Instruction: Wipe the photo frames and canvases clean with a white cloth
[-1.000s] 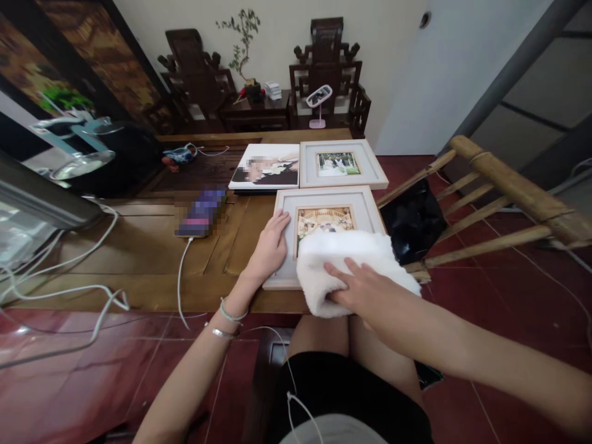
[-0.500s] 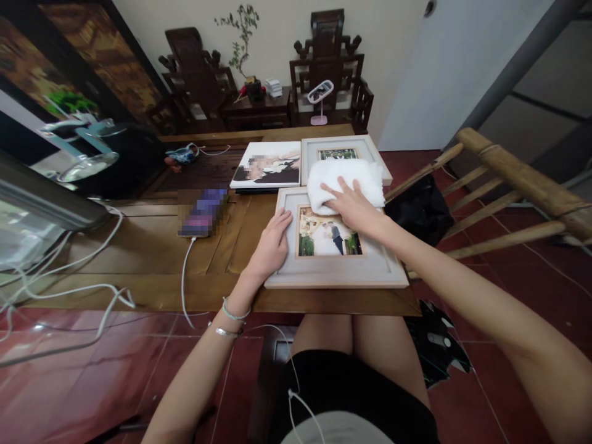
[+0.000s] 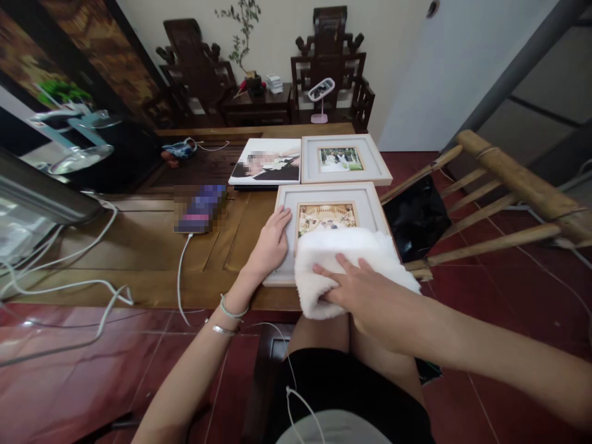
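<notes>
A white-framed photo [image 3: 365, 203] lies flat at the near edge of the wooden table [image 3: 139, 246]. My left hand [image 3: 269, 243] rests open on its left border, fingers flat, holding it down. My right hand [image 3: 358, 290] presses a fluffy white cloth [image 3: 333, 250] against the near half of the frame, fingers spread on top of the cloth. The cloth covers the lower part of the picture and hangs over the table edge.
A second white frame [image 3: 342, 160] and a frameless photo print [image 3: 268, 163] lie further back. A phone [image 3: 200, 208] on a white cable sits to the left. A bamboo rack [image 3: 499, 197] and black bag [image 3: 416, 216] stand right. Dark chairs line the far wall.
My right hand drew the cloth from the far edge of the frame back to the near edge. The left hand stayed put on the border.
</notes>
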A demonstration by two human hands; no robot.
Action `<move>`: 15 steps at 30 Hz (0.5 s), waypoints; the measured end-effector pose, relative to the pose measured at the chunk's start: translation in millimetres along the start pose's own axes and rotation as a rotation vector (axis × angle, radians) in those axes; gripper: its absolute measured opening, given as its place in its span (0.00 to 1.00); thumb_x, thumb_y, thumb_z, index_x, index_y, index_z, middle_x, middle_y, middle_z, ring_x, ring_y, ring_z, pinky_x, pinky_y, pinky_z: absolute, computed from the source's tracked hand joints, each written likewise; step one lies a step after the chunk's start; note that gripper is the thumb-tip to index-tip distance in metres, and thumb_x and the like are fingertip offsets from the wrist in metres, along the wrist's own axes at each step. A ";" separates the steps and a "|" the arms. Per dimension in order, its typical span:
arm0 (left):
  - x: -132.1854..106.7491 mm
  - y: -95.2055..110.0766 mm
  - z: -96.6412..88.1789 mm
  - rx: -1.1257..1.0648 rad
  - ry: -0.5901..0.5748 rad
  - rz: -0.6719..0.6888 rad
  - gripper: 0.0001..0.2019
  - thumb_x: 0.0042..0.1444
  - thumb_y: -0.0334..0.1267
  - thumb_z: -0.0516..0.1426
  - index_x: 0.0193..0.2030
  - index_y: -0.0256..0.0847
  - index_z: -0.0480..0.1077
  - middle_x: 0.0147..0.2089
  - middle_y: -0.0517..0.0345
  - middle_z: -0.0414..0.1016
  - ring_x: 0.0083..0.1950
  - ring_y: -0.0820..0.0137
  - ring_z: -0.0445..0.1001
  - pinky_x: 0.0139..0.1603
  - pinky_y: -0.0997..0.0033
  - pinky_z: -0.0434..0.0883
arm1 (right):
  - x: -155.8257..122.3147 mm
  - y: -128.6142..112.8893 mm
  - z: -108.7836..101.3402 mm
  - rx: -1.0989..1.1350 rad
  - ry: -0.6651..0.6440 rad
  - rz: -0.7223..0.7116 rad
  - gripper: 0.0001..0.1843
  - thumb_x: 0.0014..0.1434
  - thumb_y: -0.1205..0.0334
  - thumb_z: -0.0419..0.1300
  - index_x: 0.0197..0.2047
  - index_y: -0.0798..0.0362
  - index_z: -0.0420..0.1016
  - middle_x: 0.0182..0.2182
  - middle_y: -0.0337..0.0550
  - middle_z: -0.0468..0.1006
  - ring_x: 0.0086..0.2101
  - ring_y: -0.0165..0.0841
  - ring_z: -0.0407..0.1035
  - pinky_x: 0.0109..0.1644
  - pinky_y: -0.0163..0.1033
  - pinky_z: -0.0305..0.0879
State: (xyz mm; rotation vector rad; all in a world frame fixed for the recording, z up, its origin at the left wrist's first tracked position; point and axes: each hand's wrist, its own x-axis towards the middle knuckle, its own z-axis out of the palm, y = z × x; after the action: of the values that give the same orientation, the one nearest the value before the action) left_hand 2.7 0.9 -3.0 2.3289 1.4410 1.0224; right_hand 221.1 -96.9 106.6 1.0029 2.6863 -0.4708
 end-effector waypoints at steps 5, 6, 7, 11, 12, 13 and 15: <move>0.3 -0.9 0.0 0.011 -0.015 -0.006 0.21 0.59 0.26 0.45 0.57 0.30 0.67 0.62 0.42 0.67 0.68 0.60 0.57 0.69 0.52 0.57 | 35.9 17.3 14.6 -0.113 0.144 0.098 0.31 0.50 0.81 0.50 0.55 0.53 0.73 0.68 0.47 0.50 0.63 0.64 0.43 0.57 0.75 0.50; 0.3 -1.4 0.3 0.004 -0.014 -0.005 0.21 0.60 0.26 0.45 0.57 0.31 0.67 0.62 0.43 0.67 0.68 0.60 0.58 0.69 0.51 0.57 | 45.5 27.8 15.3 -0.140 0.177 0.118 0.31 0.51 0.81 0.49 0.55 0.53 0.72 0.68 0.47 0.49 0.64 0.64 0.41 0.58 0.75 0.48; 0.3 -1.9 0.6 -0.005 -0.011 -0.003 0.21 0.60 0.26 0.45 0.57 0.31 0.67 0.62 0.43 0.67 0.68 0.60 0.58 0.68 0.50 0.57 | 55.6 39.9 14.4 -0.169 0.209 0.141 0.32 0.51 0.82 0.48 0.56 0.53 0.72 0.69 0.46 0.48 0.65 0.63 0.39 0.58 0.76 0.45; 0.1 -2.9 0.7 -0.036 -0.005 0.003 0.20 0.61 0.26 0.45 0.58 0.33 0.67 0.63 0.43 0.67 0.68 0.61 0.58 0.69 0.50 0.56 | 95.4 89.7 -1.1 -0.301 0.347 0.228 0.31 0.53 0.82 0.47 0.57 0.52 0.70 0.70 0.45 0.42 0.65 0.62 0.31 0.58 0.79 0.38; 0.0 -2.8 0.4 -0.035 -0.005 0.005 0.20 0.61 0.27 0.45 0.58 0.32 0.67 0.63 0.43 0.66 0.68 0.61 0.57 0.69 0.50 0.56 | 103.6 98.3 -5.6 -0.325 0.377 0.241 0.30 0.54 0.82 0.48 0.57 0.52 0.71 0.70 0.45 0.41 0.65 0.62 0.30 0.58 0.79 0.38; -0.1 -2.6 0.2 -0.033 -0.006 0.007 0.20 0.61 0.27 0.45 0.58 0.31 0.67 0.63 0.42 0.67 0.68 0.61 0.58 0.69 0.50 0.56 | 110.2 104.0 -9.4 -0.339 0.395 0.249 0.29 0.55 0.81 0.48 0.56 0.52 0.71 0.70 0.45 0.42 0.65 0.63 0.30 0.58 0.80 0.37; -0.3 -2.6 -0.2 -0.028 -0.007 0.011 0.20 0.61 0.27 0.45 0.58 0.30 0.67 0.62 0.41 0.67 0.68 0.60 0.58 0.68 0.50 0.57 | 117.2 105.7 -13.0 -0.341 0.379 0.252 0.27 0.56 0.80 0.49 0.56 0.53 0.72 0.70 0.47 0.43 0.65 0.64 0.31 0.58 0.80 0.38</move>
State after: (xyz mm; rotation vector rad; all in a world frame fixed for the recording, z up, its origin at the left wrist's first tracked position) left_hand 0.7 1.8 -4.3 2.3205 1.4040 1.0296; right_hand 203.8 52.7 57.7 1.4076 2.7556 0.2449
